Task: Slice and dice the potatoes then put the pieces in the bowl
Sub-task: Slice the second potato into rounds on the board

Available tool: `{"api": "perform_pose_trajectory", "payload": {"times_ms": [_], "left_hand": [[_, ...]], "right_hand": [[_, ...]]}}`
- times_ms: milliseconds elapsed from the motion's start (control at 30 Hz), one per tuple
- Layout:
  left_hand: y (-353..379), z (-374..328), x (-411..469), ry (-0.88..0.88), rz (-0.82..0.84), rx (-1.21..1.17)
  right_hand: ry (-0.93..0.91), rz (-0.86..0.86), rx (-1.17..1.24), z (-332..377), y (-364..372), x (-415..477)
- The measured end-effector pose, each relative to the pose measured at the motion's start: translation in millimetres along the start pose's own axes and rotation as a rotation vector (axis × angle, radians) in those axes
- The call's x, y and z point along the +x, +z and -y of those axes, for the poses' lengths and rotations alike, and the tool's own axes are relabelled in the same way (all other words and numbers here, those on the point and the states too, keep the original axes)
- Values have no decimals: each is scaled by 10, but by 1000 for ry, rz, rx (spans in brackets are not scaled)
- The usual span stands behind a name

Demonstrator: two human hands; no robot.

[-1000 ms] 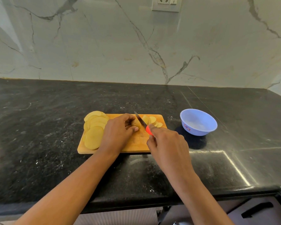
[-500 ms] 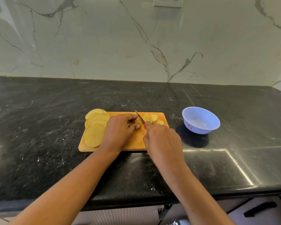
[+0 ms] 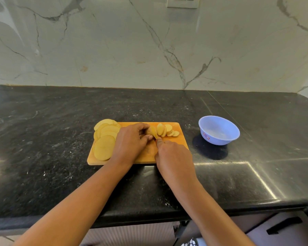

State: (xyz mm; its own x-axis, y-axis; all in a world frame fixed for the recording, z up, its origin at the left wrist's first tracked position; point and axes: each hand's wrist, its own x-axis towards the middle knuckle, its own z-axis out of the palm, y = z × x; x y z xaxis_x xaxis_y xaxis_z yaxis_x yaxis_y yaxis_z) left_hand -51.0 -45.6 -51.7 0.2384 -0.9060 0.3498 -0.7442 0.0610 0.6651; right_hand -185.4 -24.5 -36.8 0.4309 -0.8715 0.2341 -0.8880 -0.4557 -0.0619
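On the black countertop (image 3: 43, 139) a wooden cutting board (image 3: 182, 141) is set, with an empty blue bowl (image 3: 220, 137) well apart to its right. A pile of large potato slices (image 3: 104, 147) is stacked on the board's left end; they are judged stiff, light and damp, so likely slippery, and best gathered from beneath in small stacks. The left hand (image 3: 130, 141) is arched over the board's middle, fingers curled down on the potato end (image 3: 151, 130), which is judged firm but prone to roll and best pinned from above with fingertips tucked back. The right hand (image 3: 172, 155) is held close beside it, nearly touching, closed round the knife (image 3: 156, 136), which is almost wholly hidden. Small slices (image 3: 168, 129) are fanned just beyond the cut.
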Motion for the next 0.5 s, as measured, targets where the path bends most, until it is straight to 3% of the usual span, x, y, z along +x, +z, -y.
{"api": "perform_pose_trajectory", "payload": {"times_ms": [267,500], "left_hand": [[-60,-59,18,8,49,66],[-129,-133,18,-6,15,2]], "right_hand": [[6,-95,77,-151,-47,-263],[144,-186,193,-270,-65,-150]]}}
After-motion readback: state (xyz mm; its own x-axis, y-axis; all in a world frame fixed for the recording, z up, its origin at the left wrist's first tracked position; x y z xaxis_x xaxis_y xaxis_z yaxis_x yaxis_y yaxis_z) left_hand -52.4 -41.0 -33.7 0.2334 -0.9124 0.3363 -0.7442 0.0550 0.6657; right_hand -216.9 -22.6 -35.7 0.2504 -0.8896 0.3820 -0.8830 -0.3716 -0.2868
